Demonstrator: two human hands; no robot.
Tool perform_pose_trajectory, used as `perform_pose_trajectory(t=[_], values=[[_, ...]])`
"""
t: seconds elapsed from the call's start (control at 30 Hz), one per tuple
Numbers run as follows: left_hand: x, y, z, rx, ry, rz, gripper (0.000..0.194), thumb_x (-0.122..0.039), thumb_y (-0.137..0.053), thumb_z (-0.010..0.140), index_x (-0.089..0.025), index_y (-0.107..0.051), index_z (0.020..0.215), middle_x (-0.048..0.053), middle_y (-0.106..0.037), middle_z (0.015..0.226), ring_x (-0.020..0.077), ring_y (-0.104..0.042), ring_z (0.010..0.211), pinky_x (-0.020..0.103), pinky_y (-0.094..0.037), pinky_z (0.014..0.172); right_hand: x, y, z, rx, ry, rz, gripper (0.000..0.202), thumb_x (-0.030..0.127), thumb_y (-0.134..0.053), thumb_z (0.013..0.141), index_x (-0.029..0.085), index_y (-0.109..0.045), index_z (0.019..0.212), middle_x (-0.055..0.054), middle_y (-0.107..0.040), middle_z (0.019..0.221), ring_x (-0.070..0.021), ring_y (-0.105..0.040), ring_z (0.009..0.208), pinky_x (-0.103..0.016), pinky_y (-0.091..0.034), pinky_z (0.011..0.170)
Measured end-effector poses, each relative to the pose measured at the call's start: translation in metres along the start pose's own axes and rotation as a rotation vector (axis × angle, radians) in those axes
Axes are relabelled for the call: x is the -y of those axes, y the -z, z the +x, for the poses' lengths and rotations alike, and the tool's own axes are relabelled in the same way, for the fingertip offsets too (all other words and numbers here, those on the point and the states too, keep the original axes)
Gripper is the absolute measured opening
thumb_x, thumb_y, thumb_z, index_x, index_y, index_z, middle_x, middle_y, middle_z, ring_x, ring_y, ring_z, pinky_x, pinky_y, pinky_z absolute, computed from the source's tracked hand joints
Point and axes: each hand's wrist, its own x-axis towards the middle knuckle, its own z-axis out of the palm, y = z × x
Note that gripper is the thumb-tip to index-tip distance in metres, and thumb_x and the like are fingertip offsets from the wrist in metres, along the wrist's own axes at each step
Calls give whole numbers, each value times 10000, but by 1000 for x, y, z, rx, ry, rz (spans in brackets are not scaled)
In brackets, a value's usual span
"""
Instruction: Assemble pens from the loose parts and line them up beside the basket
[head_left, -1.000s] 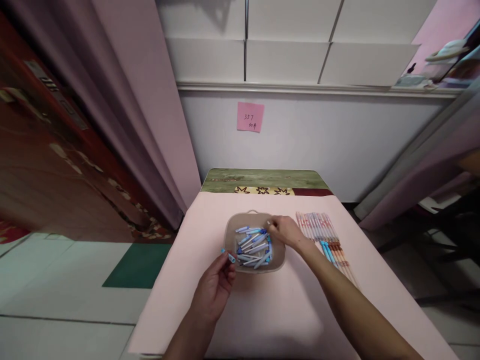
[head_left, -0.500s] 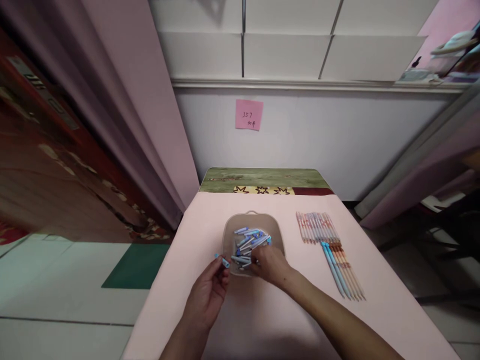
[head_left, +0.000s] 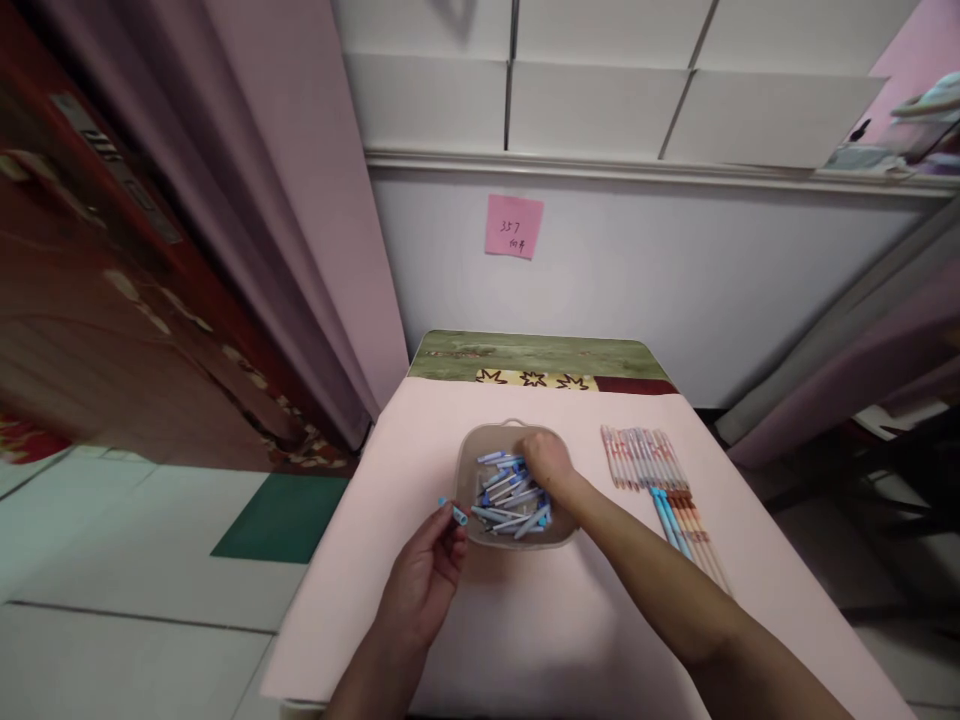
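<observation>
My left hand [head_left: 424, 572] pinches a short light-blue pen cap [head_left: 458, 515] between thumb and fingers, just outside the near left edge of a beige plastic basket [head_left: 466, 475]. Inside the basket lies a loose heap of blue and whitish pen parts [head_left: 511, 497]. Over its far right part, my right hand [head_left: 547, 460] reaches in with fingers curled downward. The fingertips are hidden, so whatever they hold cannot be made out.
Right of the basket, a row of clear pens [head_left: 645, 458] lies side by side. Below it are blue pens [head_left: 670, 520] and orange-brown pens [head_left: 699, 540], partly behind my right forearm. A pink cloth [head_left: 405, 450] covers the table, which meets a wall with a pink note [head_left: 514, 227].
My right hand has moved from the near right part of the basket to its far right, uncovering more of the heap. The left hand still holds the cap. The view has shifted slightly.
</observation>
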Motion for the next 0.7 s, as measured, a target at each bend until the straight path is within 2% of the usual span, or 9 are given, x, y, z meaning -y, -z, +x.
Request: perform_pose_trajectory(t=[0.07, 0.13, 0.27, 0.43, 0.6, 0.7], values=[[-3, 2, 0, -13, 1, -25, 95, -64, -515, 872, -91, -601, 840, 56, -652, 740, 63, -581, 505, 138, -473, 424, 3, -3, 4, 20, -12, -22, 274, 83, -430, 912, 66, -699, 965, -182, -694, 951, -256, -657, 940, -333, -506, 795], [-5, 4, 0, -17, 6, -42, 107, -63, -502, 879, -89, -597, 838, 56, -647, 735, 61, -581, 504, 135, -473, 426, 4, -5, 8, 51, -27, -44, 216, 171, -493, 930, 77, -663, 1025, -151, -673, 1002, -235, -645, 938, -359, -517, 800], [-10, 7, 0, 42, -1, -68, 130, -62, -484, 888, -80, -595, 822, 53, -631, 713, 62, -578, 505, 139, -472, 428, 5, -10, 11, 95, -39, -79, 316, 332, -583, 903, 120, -581, 1137, -91, -608, 1127, -197, -614, 968, -396, -521, 830], [-9, 8, -3, 54, -3, -71, 134, -72, -491, 886, -89, -599, 808, 58, -636, 732, 65, -575, 508, 143, -468, 417, 5, -14, 8, 106, -22, -81, 212, 228, -552, 918, 90, -635, 1056, -127, -646, 1034, -232, -616, 983, -398, -515, 831], [-1, 4, -6, 41, 2, -61, 105, -64, -517, 871, -96, -598, 811, 55, -640, 719, 67, -577, 506, 140, -470, 423, 5, -17, 6, 121, -40, -76, 338, 327, -571, 910, 139, -555, 1190, -95, -583, 1178, -208, -602, 994, -408, -518, 836], [0, 0, -6, 57, -12, -73, 105, -58, -519, 868, -93, -598, 808, 55, -642, 711, 66, -581, 510, 136, -475, 429, 5, -19, 7, 115, -47, -72, 349, 327, -573, 908, 139, -549, 1200, -101, -575, 1192, -212, -599, 1001, -409, -516, 840]])
